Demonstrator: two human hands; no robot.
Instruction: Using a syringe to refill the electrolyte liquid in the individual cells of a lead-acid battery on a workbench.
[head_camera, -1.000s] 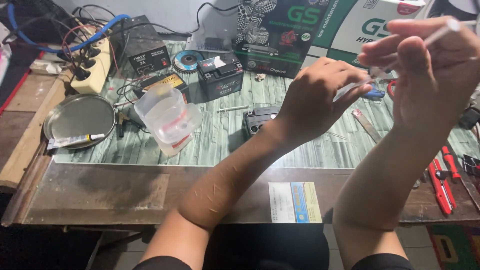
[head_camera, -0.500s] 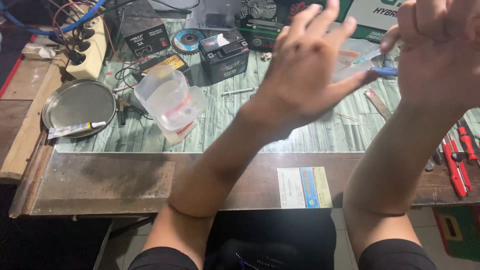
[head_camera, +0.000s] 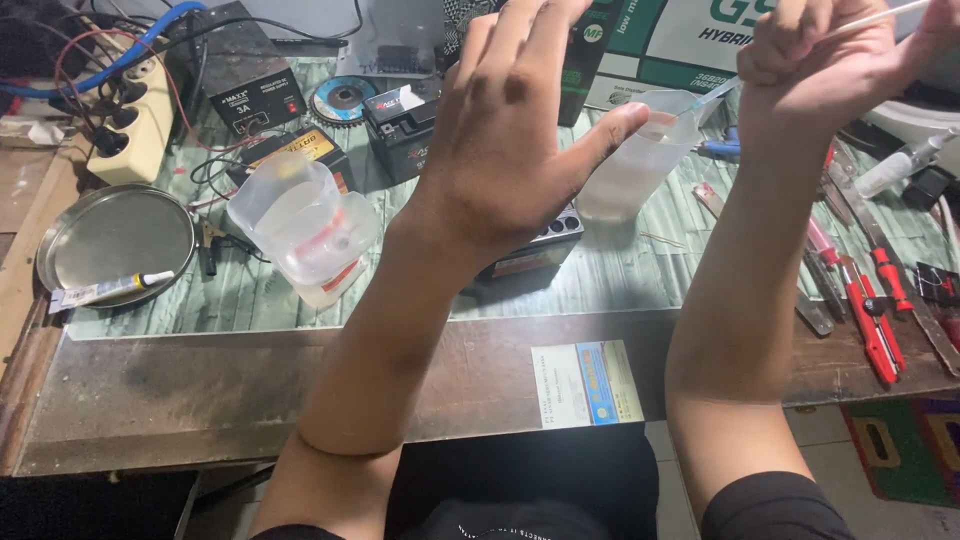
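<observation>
Cluttered with tools and battery gear, the workbench stretches below me in the head view, its far half covered by a green wood-grain mat and its near edge bare dark wood with a small printed card lying on it.

My left hand is raised above the bench, back toward the camera, fingers spread upward and apart. Its thumb presses against the side of a clear plastic cup; whether the fingers behind actually grip that cup I cannot tell. My right hand is lifted at the upper right, curled closed around a thin syringe. Its white plunger rod runs out past my knuckles to the upper right, and its tip points down-left at the rim of the cup.

Under my left wrist sits a small black battery with a row of open cell holes on top. To the left lie stacked clear plastic containers with red marks, tipped on their side, and beyond them a round metal tray with a glue tube resting across its near rim. At the back stand another black battery, a black charger box and a cream power strip full of plugs. Red-handled pliers lie at the right.
</observation>
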